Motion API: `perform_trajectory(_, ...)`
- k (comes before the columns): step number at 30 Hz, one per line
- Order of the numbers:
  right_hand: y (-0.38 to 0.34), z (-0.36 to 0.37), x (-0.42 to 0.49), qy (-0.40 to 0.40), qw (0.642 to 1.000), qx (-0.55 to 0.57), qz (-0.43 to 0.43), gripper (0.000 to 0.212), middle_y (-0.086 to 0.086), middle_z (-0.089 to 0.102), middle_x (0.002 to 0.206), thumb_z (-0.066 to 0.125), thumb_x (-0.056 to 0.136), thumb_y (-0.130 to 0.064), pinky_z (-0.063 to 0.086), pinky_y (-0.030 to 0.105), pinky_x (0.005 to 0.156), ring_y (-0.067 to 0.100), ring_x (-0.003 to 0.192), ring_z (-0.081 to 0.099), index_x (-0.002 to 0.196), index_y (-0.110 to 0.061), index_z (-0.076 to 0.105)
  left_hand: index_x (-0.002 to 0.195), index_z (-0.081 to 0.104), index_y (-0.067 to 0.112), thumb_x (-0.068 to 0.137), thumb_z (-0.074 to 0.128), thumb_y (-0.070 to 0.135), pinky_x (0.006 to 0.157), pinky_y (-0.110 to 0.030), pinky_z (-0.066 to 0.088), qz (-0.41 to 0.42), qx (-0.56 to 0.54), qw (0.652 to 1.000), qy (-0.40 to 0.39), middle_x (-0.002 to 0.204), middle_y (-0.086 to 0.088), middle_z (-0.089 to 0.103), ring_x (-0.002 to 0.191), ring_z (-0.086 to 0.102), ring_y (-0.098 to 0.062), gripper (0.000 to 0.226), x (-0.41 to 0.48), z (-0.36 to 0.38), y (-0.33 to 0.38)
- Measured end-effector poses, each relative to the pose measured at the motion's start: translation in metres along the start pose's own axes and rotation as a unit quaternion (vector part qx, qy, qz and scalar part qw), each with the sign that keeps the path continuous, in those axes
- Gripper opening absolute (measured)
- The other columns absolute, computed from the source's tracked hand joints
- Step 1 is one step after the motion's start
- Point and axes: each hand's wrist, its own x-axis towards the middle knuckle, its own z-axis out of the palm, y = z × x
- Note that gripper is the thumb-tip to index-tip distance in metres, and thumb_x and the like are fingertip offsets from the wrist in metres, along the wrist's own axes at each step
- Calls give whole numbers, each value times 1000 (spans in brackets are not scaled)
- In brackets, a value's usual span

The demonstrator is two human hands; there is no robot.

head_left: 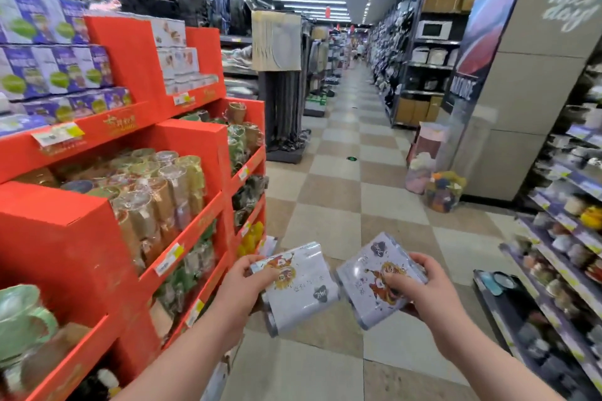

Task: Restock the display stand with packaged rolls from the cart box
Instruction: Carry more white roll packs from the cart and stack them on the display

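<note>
Head view: each hand, left (252,273) and right (420,286), grips a seemingly two-roll pack, left pack (298,290), right pack (379,277), beside the red stand (65,244).

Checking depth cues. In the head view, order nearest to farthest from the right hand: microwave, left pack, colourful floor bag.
1. Left pack, held just left of the right hand.
2. Colourful floor bag, ahead, by the pillar.
3. Microwave, on a far shelf, right side.
</note>
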Motion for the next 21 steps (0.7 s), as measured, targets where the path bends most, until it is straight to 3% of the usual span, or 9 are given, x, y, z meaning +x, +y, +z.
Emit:
perform_trajectory(5,-22,21,100,-68,998,4,-18,46,7,69,99,75,77,-5,58,39,70,27,80,70,114,-19,51,101,61,13,79,72,8,56,-27,46,20,-17,998,55,91,-13,71,70,66,-23,25,60,12,27)
perform_trajectory(10,-58,39,197,-144,989,3,-44,45,5,68,97,74,77,-5,57,40,75,26,82,70,109,-25,50,95,64,13,78,73,9,67,-34,48,35,-32,992,113,98,-19,72,80,66,-31,19,124,33,51)
perform_trajectory(14,-87,56,265,-198,977,-4,-74,46,6,68,98,73,78,-3,57,36,70,24,78,69,113,-22,51,95,65,13,67,79,13,69,-36,48,45,-43,987,151,96,-18,71,80,66,-31,31,160,50,66)
perform_trajectory(16,-97,69,292,-225,972,0,-71,45,8,67,102,73,78,-2,57,34,68,26,83,69,112,-22,51,96,65,14,73,77,13,68,-33,48,44,-45,983,172,97,-15,71,83,67,-29,27,173,52,69)
perform_trajectory(19,-104,94,324,-259,964,12,-62,47,9,67,105,75,76,-3,57,36,69,29,87,69,112,-23,51,97,62,11,83,67,5,55,-27,46,46,-62,975,209,89,-15,69,70,64,-24,16,190,47,77)
perform_trajectory(21,-110,112,344,-281,958,21,-59,46,8,67,104,76,75,-3,56,35,67,28,85,69,107,-26,52,99,61,10,84,66,5,60,-30,47,54,-73,969,228,91,-17,69,72,64,-26,17,205,40,84)
